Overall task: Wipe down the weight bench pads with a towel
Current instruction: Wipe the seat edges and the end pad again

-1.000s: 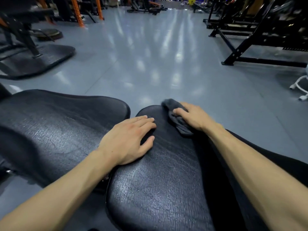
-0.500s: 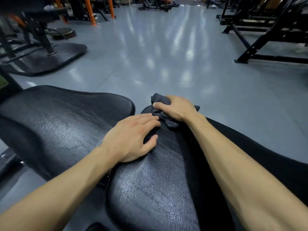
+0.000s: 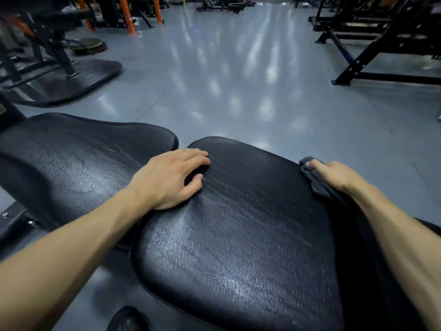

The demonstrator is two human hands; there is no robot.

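Head view: the right hand grips a dark towel, fingers curled over it, at the far right edge of the near pad. The pad's long axis runs from the person out toward the floor, and nearly all its surface lies to the left of the towel. The left hand rests flat on the pad's far left corner, fingers relaxed and a little spread, holding nothing, beside the gap to the second pad. The right hand is the one at the towel. The next stroke probably has to travel leftward, toward the left hand.
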